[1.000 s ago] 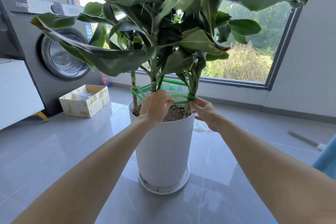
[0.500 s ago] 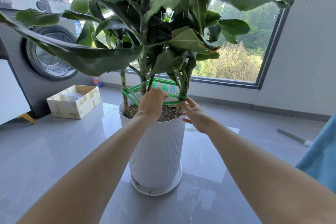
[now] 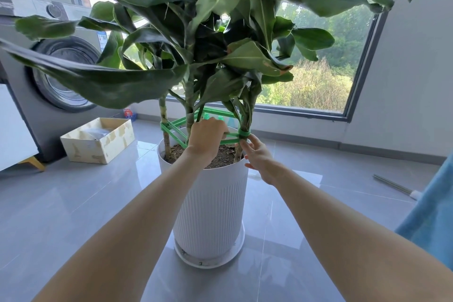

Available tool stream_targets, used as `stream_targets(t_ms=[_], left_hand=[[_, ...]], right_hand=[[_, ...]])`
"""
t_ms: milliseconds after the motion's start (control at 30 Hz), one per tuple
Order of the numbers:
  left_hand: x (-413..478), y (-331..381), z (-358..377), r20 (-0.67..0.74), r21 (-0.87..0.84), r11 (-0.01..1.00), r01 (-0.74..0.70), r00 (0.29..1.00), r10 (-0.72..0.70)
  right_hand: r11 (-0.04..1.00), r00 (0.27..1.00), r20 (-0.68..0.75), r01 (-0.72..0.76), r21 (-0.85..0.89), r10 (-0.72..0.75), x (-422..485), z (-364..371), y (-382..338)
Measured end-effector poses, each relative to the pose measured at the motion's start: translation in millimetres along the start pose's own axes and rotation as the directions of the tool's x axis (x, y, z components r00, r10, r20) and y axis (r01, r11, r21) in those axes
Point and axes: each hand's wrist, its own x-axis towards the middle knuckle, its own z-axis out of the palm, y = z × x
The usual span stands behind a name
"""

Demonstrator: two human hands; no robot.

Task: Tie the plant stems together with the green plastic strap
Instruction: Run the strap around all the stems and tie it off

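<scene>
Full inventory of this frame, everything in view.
plant stems: three, green-brown, in pot
green strap: one, green, looped round stems
pot: one, white, floor centre, on saucer
box: one, pale, floor left
washing machine: one, grey, left
window: one, dark-framed, back wall
cloth: one, blue, right edge
rod: one, grey, floor right
left hand: one, grips strap between stems
right hand: one, fingertips at strap wrap, right stem
</scene>
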Motion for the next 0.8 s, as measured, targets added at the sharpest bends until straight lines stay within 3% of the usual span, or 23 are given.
stream_targets(t_ms=[233, 400, 600, 800], left_hand=[[1.1, 2.2, -0.7, -0.017, -0.035, 0.998, 0.050, 0.999, -0.050], [2.7, -5.5, -5.4, 0.073, -0.169, 0.981, 0.092, 0.994, -0.081], [1.8, -7.5, -3.5, 0.093, -0.074, 0.997, 0.007, 0.996, 0.000], [4.5, 0.1, -10.6, 0.094, 0.176, 0.983, -0.060, 0.995, 0.043]], right_hand=[[0.999, 0.999, -0.040, 0.012, 0.044, -0.010, -1.2, 3.0, 2.3], [0.998, 0.998, -0.066, 0.004, 0.069, 0.001, 0.6, 3.0, 2.6], [0.996, 0.997, -0.061, -0.042, 0.076, 0.047, -5.6, 4.5, -1.9], [0.996, 0.999, -0.046, -0.020, 0.083, 0.024, 0.3, 2.7, 0.6]])
